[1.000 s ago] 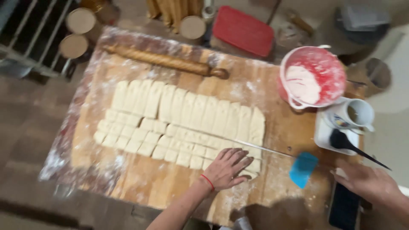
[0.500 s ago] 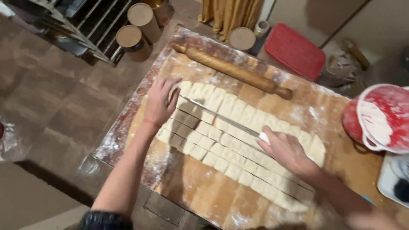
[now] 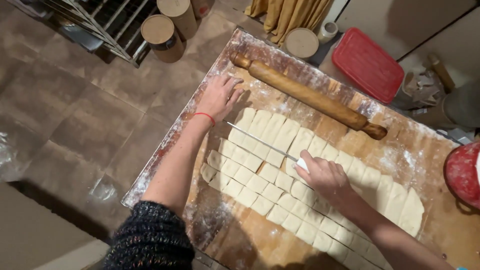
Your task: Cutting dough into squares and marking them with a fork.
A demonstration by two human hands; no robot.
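A floured wooden board is shown from above, laid on a tiled floor. Most of it is covered by a rolled dough sheet, already divided into long strips and, along its near side, into small squares. Beyond the dough, a wooden rolling pin lies diagonally on the board, apart from the dough. Off the board's far edge are seen a red rectangular lid, two cardboard cylinders and a red bowl, the last cut off by the frame.

Compared with one second ago, the view is swung round and both hands are repositioned. The left hand, then flat on the board's near part, is now pressed open, fingers spread, on bare floured wood just beside the far-left corner of the dough. The right hand, then off to the side, is now closed around the white handle of a long thin knife, whose blade is laid across the uncut strips. From this it is judged that a fresh crosswise cut is being set up.
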